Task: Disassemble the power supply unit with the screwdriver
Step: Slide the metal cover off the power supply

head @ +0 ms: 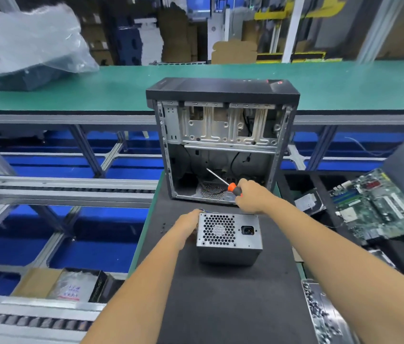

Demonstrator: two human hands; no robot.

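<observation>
I see power supply unit [229, 238] on dark mat [233, 294], fan grille facing me, just in front of open computer case [222, 140]. My left hand [188, 225] grips unit's left side. My right hand [252, 196] closed around screwdriver [223, 181], orange-black handle in fist, shaft pointing up-left into case. Hands apart. Motherboard [379, 207] lies off right.

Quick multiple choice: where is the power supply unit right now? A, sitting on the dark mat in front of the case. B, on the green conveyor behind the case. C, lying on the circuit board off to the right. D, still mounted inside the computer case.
A: the power supply unit sits on the dark mat, nearer the camera than the open computer case, with the left hand at its side.
</observation>
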